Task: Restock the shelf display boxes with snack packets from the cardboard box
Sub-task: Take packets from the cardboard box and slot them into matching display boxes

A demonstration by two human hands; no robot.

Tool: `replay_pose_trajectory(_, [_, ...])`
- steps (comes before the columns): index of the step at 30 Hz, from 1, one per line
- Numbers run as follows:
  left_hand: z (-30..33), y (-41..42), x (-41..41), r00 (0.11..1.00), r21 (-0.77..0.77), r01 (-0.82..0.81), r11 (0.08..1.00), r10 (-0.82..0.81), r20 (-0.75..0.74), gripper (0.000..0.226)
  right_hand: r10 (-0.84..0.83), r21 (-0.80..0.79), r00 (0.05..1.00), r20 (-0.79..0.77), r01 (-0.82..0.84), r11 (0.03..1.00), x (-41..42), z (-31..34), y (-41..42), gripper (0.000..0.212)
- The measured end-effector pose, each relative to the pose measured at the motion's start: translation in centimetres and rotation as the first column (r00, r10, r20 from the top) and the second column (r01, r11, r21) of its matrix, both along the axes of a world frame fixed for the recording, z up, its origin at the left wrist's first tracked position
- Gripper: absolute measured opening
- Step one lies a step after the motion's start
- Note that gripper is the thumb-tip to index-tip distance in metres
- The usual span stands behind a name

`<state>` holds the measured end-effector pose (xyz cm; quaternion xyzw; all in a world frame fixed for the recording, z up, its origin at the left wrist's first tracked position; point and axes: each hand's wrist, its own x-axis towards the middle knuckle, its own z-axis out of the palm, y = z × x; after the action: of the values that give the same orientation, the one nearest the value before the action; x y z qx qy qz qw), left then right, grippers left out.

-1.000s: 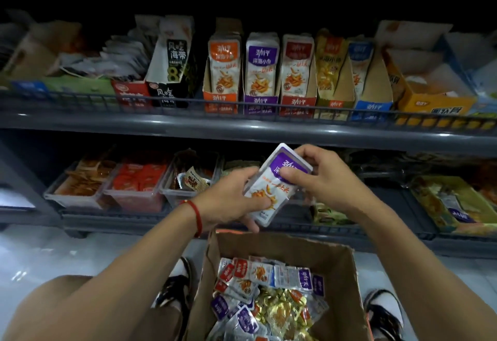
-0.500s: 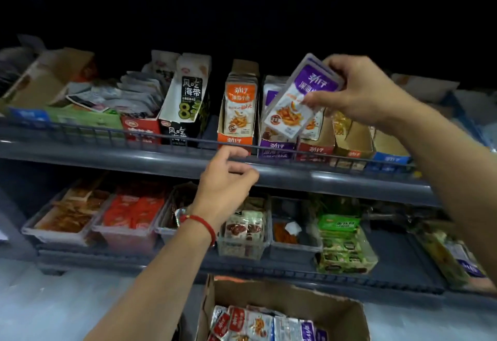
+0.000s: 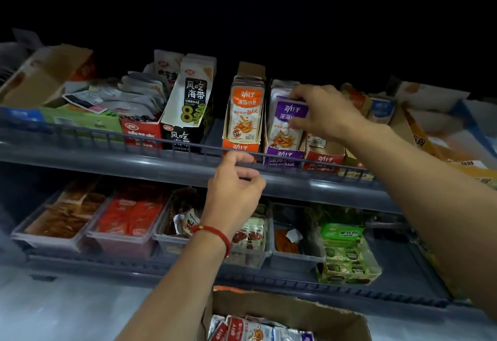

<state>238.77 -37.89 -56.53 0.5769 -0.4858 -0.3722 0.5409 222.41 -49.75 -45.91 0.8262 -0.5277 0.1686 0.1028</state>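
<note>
My right hand (image 3: 328, 112) is shut on a purple snack packet (image 3: 286, 125), holding it upright at the front of the purple display box (image 3: 282, 156) on the upper shelf. More purple packets stand behind it. An orange display box (image 3: 240, 147) full of packets stands just left, a red display box (image 3: 322, 159) just right. My left hand (image 3: 234, 187) hangs with curled fingers at the shelf's wire rail (image 3: 107, 136), holding nothing. The cardboard box (image 3: 295, 305) sits on the floor below, with several loose snack packets (image 3: 252, 330) inside.
A black-and-white seaweed box (image 3: 188, 104) and a green box of grey sachets (image 3: 80, 117) fill the upper shelf's left. Clear tubs (image 3: 121, 238) of red and brown snacks line the lower shelf, beside a green carton (image 3: 347, 254). Orange and blue boxes (image 3: 443, 136) crowd the far right.
My right hand carried the purple packet from above the cardboard box up to the shelf and lowered it into the purple display box. My left hand let go and rose to the rail.
</note>
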Motion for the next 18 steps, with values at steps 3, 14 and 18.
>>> replay_pose_trajectory(3, [0.0,0.0,0.1,1.000,0.007,-0.007,1.000,0.007,0.003,0.033,0.022,-0.130,1.000,-0.002,-0.022,0.991,-0.1,-0.3,0.2,0.052])
replay_pose_trajectory(14, [-0.3,0.5,-0.2,0.998,0.023,0.003,1.000,-0.005,0.059,0.032,0.037,-0.298,0.999,-0.023,-0.043,0.954,-0.6,-1.0,0.3,0.051])
replay_pose_trajectory(18, [-0.5,1.0,-0.4,0.990,0.014,0.017,1.000,-0.019,0.140,0.029,0.087,-0.317,0.996,0.003,-0.082,0.945,-2.0,-1.5,2.4,0.038])
